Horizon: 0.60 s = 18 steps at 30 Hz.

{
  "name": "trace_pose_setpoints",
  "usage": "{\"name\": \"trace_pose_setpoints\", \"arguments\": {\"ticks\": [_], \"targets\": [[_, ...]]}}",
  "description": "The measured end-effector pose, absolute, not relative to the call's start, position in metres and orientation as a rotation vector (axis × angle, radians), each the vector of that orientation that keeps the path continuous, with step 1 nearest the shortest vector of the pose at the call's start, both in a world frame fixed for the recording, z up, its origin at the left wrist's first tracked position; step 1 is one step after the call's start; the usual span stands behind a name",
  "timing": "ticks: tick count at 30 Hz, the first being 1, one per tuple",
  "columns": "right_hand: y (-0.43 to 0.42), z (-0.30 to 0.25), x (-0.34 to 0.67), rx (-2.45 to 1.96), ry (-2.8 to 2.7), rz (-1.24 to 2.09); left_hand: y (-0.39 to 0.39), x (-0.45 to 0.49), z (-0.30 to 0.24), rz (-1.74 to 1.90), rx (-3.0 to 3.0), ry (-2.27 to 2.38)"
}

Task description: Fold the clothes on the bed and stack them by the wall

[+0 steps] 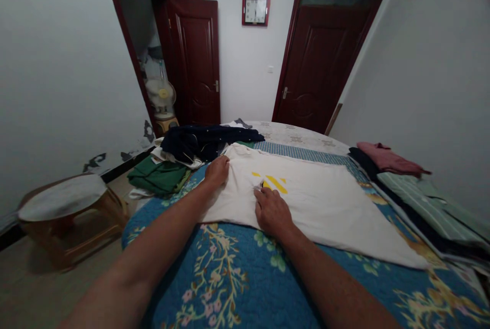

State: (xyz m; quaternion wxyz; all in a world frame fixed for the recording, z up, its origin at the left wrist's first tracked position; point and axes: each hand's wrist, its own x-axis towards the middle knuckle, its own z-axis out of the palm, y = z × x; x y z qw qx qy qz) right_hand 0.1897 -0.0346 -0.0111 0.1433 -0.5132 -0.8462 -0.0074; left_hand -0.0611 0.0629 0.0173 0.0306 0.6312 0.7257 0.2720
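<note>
A white T-shirt [321, 201] with a yellow print lies spread lengthwise across a blue floral table cover [229, 288]. My left hand [217, 171] is closed on the shirt's left end, close to the far edge. Near the yellow print, my right hand [272, 210] pinches up a bit of the white cloth between thumb and fingers. Small creases run out from that pinch. The right part of the shirt lies flat, and one corner points towards the lower right.
Dark navy clothes [199, 140] and a folded green garment [158, 175] lie at the left. A stack with a pink shirt [390, 158] and a pale green striped shirt [421, 196] is at the right. A wooden stool [69, 201] stands left of the table.
</note>
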Motion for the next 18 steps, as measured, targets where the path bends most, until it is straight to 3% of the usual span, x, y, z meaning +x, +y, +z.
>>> {"name": "trace_pose_setpoints", "arguments": {"ticks": [6,18], "targets": [[-0.037,-0.008,0.189,-1.511,-2.435,-0.054,-0.017,-0.031,-0.002,0.554,2.526,2.007],[-0.047,-0.003,0.187,-1.625,-2.409,-0.183,-0.043,-0.030,-0.004,0.213,2.230,2.123]]}}
